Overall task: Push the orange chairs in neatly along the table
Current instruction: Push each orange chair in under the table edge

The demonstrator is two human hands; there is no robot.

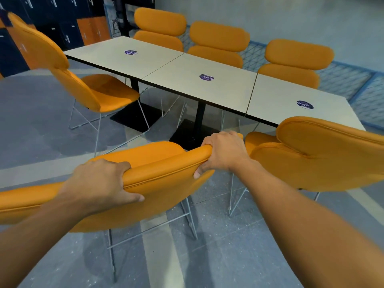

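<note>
Step in hand: the middle chair (162, 183) on the near side of the counter (207, 90) is gripped for the push-in. The top edge of its backrest is clasped by both hands. The left hand (104, 181) is curled over the edge with the thumb on the back face, and the right hand (222, 152) is wrapped round the backrest's right end. The chair is stood back from the counter's near edge and skewed to it, not yet tucked.

Next move, as judged: the chair is to be squared to the counter edge and slid forward until the seat goes under the top. Its wire legs are to be kept off the black pedestal base (187, 136) under the counter's middle section.

The right chair (322, 154) is set close beside, at the counter's near right end, so a clash is likely if the swing is wide. The left chair (99, 94) is pulled out and turned at the counter's near left end. Three far chairs (218, 44) are lined along the counter's far side, seemingly tucked. Dark lockers (62, 28) are seen beyond the counter's far left end.
</note>
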